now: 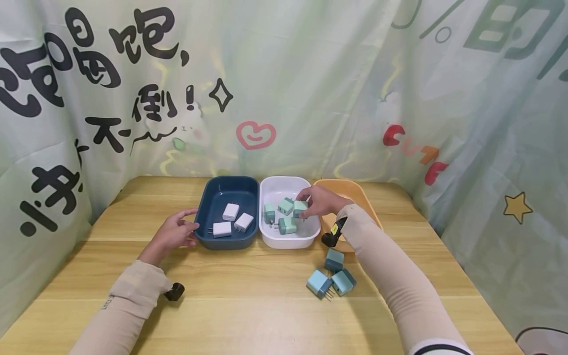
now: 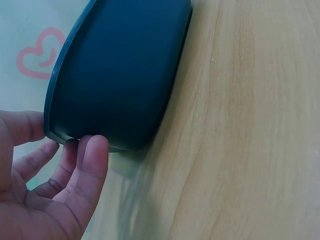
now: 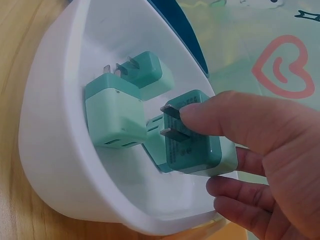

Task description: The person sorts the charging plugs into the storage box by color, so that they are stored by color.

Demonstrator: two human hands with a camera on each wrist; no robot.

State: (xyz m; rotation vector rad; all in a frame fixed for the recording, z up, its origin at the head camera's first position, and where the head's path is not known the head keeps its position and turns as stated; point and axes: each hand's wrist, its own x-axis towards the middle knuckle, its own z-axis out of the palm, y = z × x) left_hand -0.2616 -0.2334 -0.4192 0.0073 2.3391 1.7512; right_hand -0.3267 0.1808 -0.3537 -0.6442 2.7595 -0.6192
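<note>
In the head view, my right hand (image 1: 321, 201) is over the white bin (image 1: 290, 242), pinching a green charger plug (image 3: 192, 135) between thumb and fingers. The plug's two metal prongs face the camera in the right wrist view. Three more green charger plugs (image 3: 115, 112) lie in that bin. My left hand (image 1: 175, 231) is at the left side of the dark blue bin (image 1: 228, 244); its fingertips touch the rim and outer wall, with the fingers loosely bent in the left wrist view. Inside the blue bin are three white charger plugs (image 1: 230, 212).
An orange bin (image 1: 343, 185) stands right of the white one, partly hidden by my right arm. In front of it, three blue-green charger plugs (image 1: 334, 260) lie close together on the wooden table (image 1: 248, 305). A printed curtain (image 1: 310, 98) hangs behind and at both sides.
</note>
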